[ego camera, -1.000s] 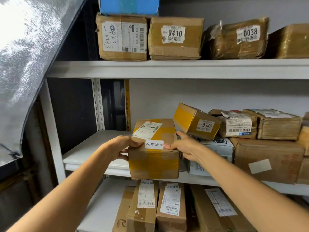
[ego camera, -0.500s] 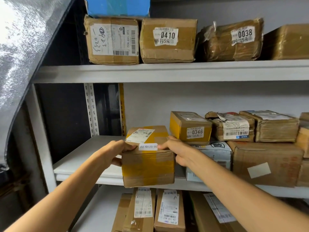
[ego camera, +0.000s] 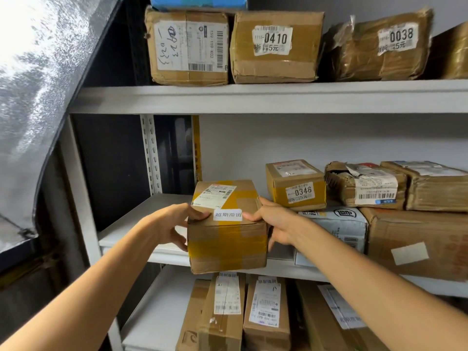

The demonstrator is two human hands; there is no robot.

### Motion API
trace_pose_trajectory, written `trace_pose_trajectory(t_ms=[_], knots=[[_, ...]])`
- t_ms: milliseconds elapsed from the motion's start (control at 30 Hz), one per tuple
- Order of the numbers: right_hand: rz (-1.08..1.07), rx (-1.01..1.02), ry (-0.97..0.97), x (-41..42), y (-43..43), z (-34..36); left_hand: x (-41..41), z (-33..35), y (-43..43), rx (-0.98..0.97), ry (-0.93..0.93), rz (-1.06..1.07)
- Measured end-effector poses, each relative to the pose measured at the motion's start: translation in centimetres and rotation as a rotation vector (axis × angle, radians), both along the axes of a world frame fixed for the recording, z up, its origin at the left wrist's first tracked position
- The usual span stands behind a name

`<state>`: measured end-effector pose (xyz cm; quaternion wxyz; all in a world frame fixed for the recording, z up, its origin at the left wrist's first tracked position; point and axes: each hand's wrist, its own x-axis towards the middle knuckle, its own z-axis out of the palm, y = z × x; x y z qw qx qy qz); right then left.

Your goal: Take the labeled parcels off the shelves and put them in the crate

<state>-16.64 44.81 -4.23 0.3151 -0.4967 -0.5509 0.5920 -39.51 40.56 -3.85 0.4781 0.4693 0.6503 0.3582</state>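
A brown cardboard parcel (ego camera: 226, 239) with yellow tape, a shipping label on top and a small white sticker at its front top edge sticks out over the front edge of the middle shelf (ego camera: 141, 219). My left hand (ego camera: 172, 225) grips its left side and my right hand (ego camera: 273, 224) grips its right side. Just to the right, a smaller parcel marked 0346 (ego camera: 296, 184) rests flat on a white bag parcel (ego camera: 334, 224). No crate is in view.
The top shelf (ego camera: 253, 97) carries several labeled boxes, among them 0410 (ego camera: 276, 46) and 0038 (ego camera: 379, 46). More parcels (ego camera: 417, 239) crowd the middle shelf's right side. Upright parcels (ego camera: 263, 315) stand on the lower shelf. A silver sheet (ego camera: 38, 97) hangs at left.
The parcel in my hands has come slightly forward off the shelf. The 0346 parcel, tilted against it a second ago, has settled flat on the white bag.
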Motion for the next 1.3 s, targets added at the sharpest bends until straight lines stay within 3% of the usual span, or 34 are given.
trace_pose_trajectory(t_ms=[733, 1067, 1300], knots=[[0.111, 0.182, 0.138, 0.0, -6.1, -2.7, 0.6, -4.6, -8.0, 0.307, -0.295, 0.185], [0.187, 0.319, 0.228, 0.2, -9.3, -1.0, 1.0, -1.8, -13.1, 0.420, -0.239, 0.196], [0.205, 0.443, 0.173, 2.6, -12.5, 0.5, 3.6, -0.1, -16.9, 0.542, -0.168, 0.170]])
